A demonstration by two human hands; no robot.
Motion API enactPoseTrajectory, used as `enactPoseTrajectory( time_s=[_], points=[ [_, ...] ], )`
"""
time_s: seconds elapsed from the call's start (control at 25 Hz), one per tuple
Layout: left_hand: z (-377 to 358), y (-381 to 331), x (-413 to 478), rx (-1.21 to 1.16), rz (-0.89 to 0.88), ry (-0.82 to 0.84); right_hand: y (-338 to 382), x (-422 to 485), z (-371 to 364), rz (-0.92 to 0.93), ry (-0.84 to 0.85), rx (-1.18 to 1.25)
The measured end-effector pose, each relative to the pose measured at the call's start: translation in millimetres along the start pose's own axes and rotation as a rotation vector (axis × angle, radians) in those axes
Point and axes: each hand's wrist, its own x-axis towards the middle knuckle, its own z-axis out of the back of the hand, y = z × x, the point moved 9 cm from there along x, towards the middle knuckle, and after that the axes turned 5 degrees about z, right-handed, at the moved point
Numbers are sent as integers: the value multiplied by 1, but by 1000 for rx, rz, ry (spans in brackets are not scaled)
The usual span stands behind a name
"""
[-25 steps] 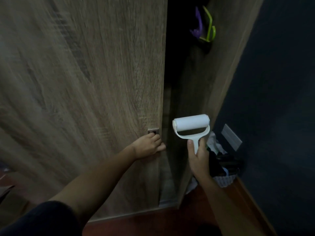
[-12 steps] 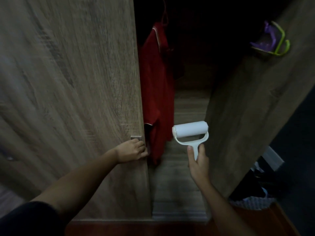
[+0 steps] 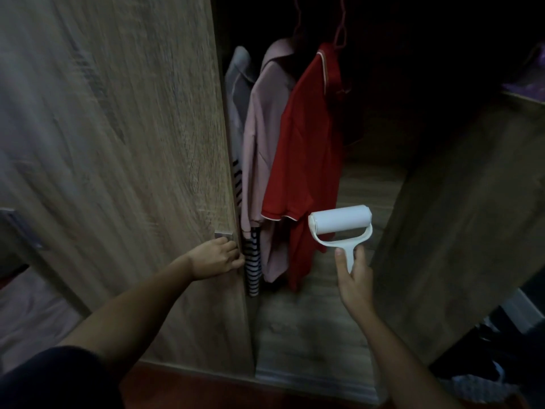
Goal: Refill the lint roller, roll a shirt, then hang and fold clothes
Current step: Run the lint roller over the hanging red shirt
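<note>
Left hand [image 3: 216,258] grips the wooden wardrobe door [image 3: 132,143] by its edge; right hand [image 3: 354,276] clasps the white plastic lint roller [image 3: 340,221], just right of the vertically hanging red polo shirt [image 3: 306,160], nearer that hand.

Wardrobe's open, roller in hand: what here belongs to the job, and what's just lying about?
Job:
lint roller, held by the right hand
wardrobe door, gripped by the left hand
hanging red shirt, pink shirt, striped top

Lying about:
basket on the floor
purple item, top right
</note>
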Motion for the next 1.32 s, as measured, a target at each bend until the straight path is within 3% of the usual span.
enactPoseTrajectory(
  time_s=[0.24,0.36,0.48,0.56,0.68,0.76,0.88,1.0,1.12,1.32],
  points=[
    [-4,12,-16,0,90,30,4,7,-9,14,29,28],
    [22,17,5,-62,218,-93,0,11,-10,-4,28,39],
    [76,64,48,-169,661,-400,-1,20,-7,-13,2,41],
    [96,104,69,-359,995,-548,1,27,-2,-20,-30,38],
    [73,140,84,-804,1416,-498,5,37,7,-17,-70,42],
    [59,139,89,-932,1572,-407,8,43,11,-6,-88,43],
    [86,129,94,-982,1496,-498,7,54,12,4,-113,82],
    [133,142,62,-814,1467,-655,8,63,5,-51,-114,140],
    [172,180,24,-540,1390,-640,24,71,-20,-28,-55,185],
    [200,227,-4,-338,1231,-589,86,103,-83,105,-9,150]
  ],
)
